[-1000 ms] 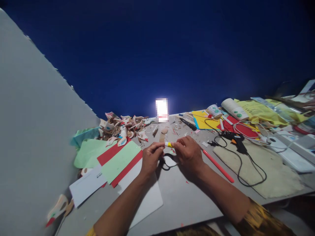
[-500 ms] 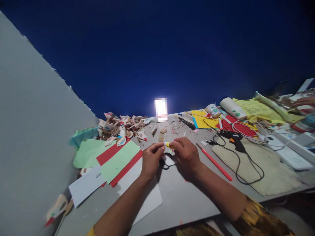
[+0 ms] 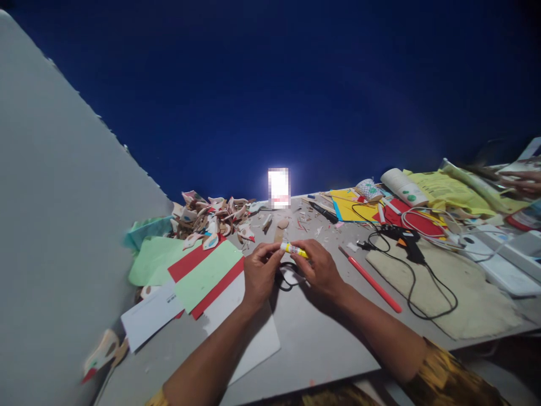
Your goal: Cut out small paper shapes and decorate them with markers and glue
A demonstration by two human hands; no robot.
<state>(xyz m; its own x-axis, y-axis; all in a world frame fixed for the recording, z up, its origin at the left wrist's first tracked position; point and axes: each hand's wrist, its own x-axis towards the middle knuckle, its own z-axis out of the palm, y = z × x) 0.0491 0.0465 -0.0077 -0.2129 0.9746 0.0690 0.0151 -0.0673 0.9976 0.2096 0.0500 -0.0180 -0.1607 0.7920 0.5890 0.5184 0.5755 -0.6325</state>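
A small yellow and white glue stick [image 3: 295,250] lies level between my two hands above the table. My left hand [image 3: 261,272] pinches its white end between thumb and fingers. Around the yellow end, the fingers of my right hand [image 3: 320,265] are closed, leaving the printed label showing. Below them, black-handled scissors [image 3: 286,282] rest on the table, their blades partly hidden by my right hand. Just beyond my hands is a flat brown piece with a rounded top [image 3: 280,230].
Cut bird-shaped pieces [image 3: 215,217] are heaped at back left, near green paper [image 3: 211,276] and red strips. On the right lie a red-handled tool [image 3: 374,282], a black glue gun [image 3: 408,243] with its cord, and a beige cloth [image 3: 473,304]. Another person's hand [image 3: 522,181] shows at far right.
My right hand has shifted its hold back toward the yellow end, so more of the glue stick and its label shows. My left hand keeps its pinch on the white end.
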